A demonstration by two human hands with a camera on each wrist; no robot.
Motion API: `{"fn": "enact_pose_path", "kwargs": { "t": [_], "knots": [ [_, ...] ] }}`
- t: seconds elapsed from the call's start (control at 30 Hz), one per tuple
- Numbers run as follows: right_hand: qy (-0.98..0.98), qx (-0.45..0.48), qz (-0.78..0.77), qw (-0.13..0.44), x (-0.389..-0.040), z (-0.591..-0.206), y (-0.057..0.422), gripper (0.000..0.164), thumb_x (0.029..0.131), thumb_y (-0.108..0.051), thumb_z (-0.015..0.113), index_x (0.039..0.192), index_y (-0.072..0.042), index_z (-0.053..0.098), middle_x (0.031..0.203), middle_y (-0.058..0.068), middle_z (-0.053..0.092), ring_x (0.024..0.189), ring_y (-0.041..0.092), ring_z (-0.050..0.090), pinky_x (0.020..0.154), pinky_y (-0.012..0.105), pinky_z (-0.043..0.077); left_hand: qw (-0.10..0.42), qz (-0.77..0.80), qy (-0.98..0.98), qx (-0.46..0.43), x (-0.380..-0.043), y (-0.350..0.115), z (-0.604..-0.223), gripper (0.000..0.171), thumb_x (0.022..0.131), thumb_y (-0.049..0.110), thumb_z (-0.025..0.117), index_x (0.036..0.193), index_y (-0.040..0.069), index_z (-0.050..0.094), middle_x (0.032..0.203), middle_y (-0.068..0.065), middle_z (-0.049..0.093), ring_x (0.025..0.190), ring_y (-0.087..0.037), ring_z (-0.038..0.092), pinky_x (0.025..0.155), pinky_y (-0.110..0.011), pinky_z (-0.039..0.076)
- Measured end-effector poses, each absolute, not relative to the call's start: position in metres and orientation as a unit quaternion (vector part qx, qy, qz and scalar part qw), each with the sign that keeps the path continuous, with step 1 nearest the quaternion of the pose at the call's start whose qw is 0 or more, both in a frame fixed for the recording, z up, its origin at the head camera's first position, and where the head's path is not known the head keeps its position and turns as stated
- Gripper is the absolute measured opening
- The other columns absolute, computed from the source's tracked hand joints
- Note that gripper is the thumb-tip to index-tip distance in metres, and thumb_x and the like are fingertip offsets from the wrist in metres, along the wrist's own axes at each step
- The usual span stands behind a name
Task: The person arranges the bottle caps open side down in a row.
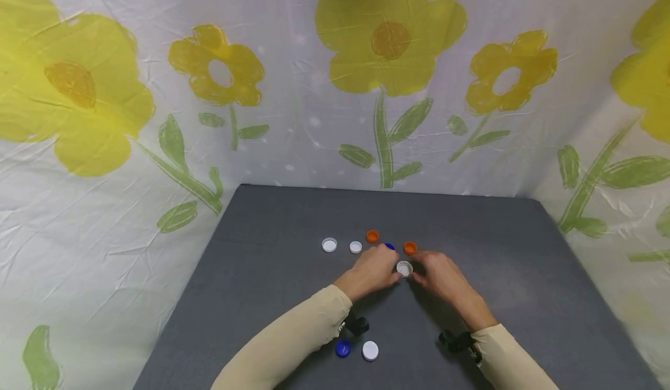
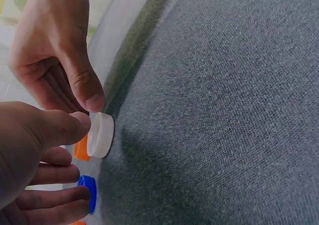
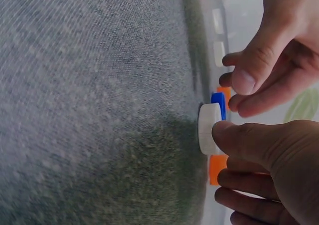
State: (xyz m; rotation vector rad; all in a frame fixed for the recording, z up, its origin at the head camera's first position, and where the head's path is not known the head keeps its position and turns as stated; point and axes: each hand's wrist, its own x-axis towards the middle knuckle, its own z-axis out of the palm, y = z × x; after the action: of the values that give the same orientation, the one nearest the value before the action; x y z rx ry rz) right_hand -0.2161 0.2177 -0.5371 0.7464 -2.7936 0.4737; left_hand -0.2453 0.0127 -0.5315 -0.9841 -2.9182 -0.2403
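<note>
A white bottle cap (image 1: 405,269) lies hollow side up between my two hands. My left hand (image 1: 373,271) is on its left, with the thumb close to the rim and the fingers loosely bent. From the right comes my right hand (image 1: 442,276), its thumb overlapping the cap's edge in the right wrist view, the fingers spread beyond it. Just past the white cap sit an orange cap (image 1: 410,248) and a blue cap (image 1: 389,246), the blue one partly hidden by my left hand. In the left wrist view the white cap (image 2: 102,135) stands right below both thumb tips.
Farther back are another orange cap (image 1: 372,236) and two white caps, one smaller (image 1: 356,247) and one wider (image 1: 329,244). Near my left sleeve lie a blue cap (image 1: 342,349) and a white cap (image 1: 370,351). A flowered curtain (image 1: 293,88) surrounds the grey table (image 1: 272,221).
</note>
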Motion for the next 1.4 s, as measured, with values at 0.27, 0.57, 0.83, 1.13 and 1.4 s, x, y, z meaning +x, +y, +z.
{"fn": "enact_pose_path", "kwargs": {
  "t": [0.27, 0.57, 0.83, 1.13, 1.4],
  "knots": [
    [-0.933, 0.277, 0.187, 0.137, -0.219, -0.549, 0.220, 0.027, 0.081, -0.009, 0.092, 0.105, -0.006, 0.079, 0.099, 0.009, 0.079, 0.087, 0.029, 0.076, 0.074, 0.053, 0.060, 0.022, -0.066, -0.949, -0.308, -0.250, 0.019, -0.540, 0.026, 0.093, 0.040, 0.088, 0.089, 0.016, 0.078, 0.089, -0.003, 0.076, 0.080, -0.023, 0.077, 0.066, -0.040, 0.061],
    [-0.941, 0.259, 0.179, 0.120, -0.214, -0.550, 0.212, 0.023, 0.083, -0.006, 0.091, 0.104, -0.003, 0.082, 0.113, 0.016, 0.081, 0.103, 0.037, 0.078, 0.090, 0.054, 0.062, 0.034, -0.035, -0.951, -0.305, -0.247, 0.024, -0.545, 0.023, 0.094, 0.039, 0.087, 0.090, 0.018, 0.079, 0.091, -0.002, 0.077, 0.085, -0.022, 0.078, 0.070, -0.040, 0.064],
    [-0.950, 0.240, 0.165, 0.112, -0.212, -0.551, 0.212, 0.024, 0.085, -0.008, 0.091, 0.106, -0.002, 0.082, 0.117, 0.017, 0.080, 0.108, 0.036, 0.078, 0.095, 0.052, 0.061, 0.068, -0.007, -0.946, -0.317, -0.247, 0.024, -0.549, 0.022, 0.096, 0.040, 0.085, 0.088, 0.019, 0.080, 0.086, 0.000, 0.076, 0.081, -0.019, 0.076, 0.066, -0.038, 0.063],
    [-0.939, 0.254, 0.188, 0.135, -0.202, -0.538, 0.215, 0.028, 0.084, -0.005, 0.090, 0.110, 0.003, 0.081, 0.119, 0.020, 0.080, 0.109, 0.038, 0.078, 0.095, 0.053, 0.061, 0.094, -0.008, -0.937, -0.336, -0.239, 0.017, -0.537, 0.022, 0.096, 0.041, 0.084, 0.087, 0.022, 0.079, 0.085, 0.005, 0.076, 0.081, -0.015, 0.075, 0.064, -0.034, 0.061],
    [-0.931, 0.268, 0.197, 0.150, -0.193, -0.522, 0.213, 0.033, 0.084, -0.006, 0.092, 0.114, 0.002, 0.081, 0.120, 0.021, 0.080, 0.109, 0.038, 0.078, 0.093, 0.054, 0.062, 0.120, -0.013, -0.927, -0.356, -0.226, 0.005, -0.511, 0.019, 0.095, 0.041, 0.085, 0.091, 0.023, 0.080, 0.085, 0.008, 0.077, 0.080, -0.013, 0.075, 0.068, -0.033, 0.061]
  ]
}}
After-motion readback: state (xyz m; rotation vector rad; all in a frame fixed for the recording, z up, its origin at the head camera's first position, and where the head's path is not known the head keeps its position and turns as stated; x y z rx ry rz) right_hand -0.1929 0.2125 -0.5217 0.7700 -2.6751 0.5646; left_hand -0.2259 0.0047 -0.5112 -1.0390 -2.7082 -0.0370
